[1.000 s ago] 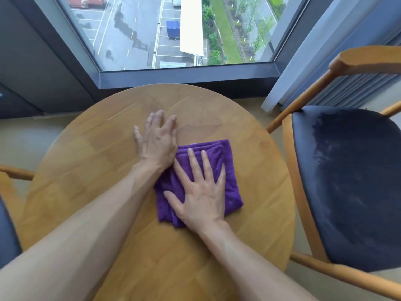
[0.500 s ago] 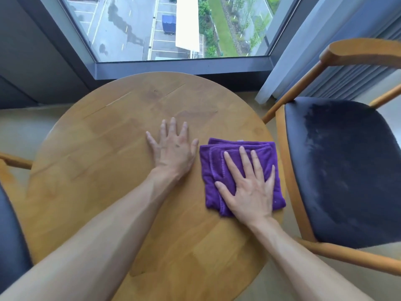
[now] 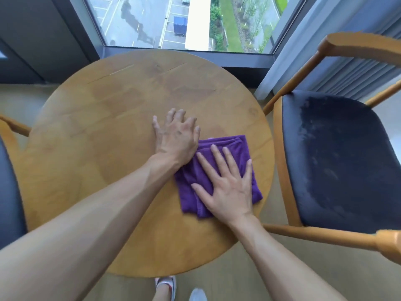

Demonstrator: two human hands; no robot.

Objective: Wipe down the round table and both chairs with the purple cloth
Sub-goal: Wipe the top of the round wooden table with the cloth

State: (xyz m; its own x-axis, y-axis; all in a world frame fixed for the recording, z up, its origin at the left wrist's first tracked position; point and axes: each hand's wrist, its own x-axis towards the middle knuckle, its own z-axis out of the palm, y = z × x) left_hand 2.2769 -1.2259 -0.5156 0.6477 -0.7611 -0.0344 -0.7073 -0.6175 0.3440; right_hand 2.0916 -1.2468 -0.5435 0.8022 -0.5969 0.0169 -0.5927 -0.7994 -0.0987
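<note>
Since the frame half a second earlier, the purple cloth (image 3: 219, 174) has slid back from the table's 3 o'clock rim toward the centre, and its near-left corner now meets the heel of the left hand (image 3: 176, 140), where a gap of bare wood showed before. The right hand (image 3: 230, 187) lies flat on the folded cloth, fingers straight and spread, pointing toward 11 o'clock; it presses rather than grips. The left hand braces on the round table (image 3: 91, 148) just inside the centre, fingers slightly arched and splayed toward 12 o'clock, holding nothing. Both forearms enter from 6 o'clock, the left crossing the tabletop diagonally.

The cloth sits between centre and 4 o'clock of the tabletop. To wipe well, the palm should probably keep even downward pressure so that the folds stay stacked, and the strokes should overlap. The sector from 7 to 11 o'clock appears to need covering, which calls for lifting the bracing hand out of the path.

The right chair (image 3: 338, 161) stands at 3 o'clock, just beside the table. Only an edge of the left chair (image 3: 8, 187) shows at 9 o'clock.
</note>
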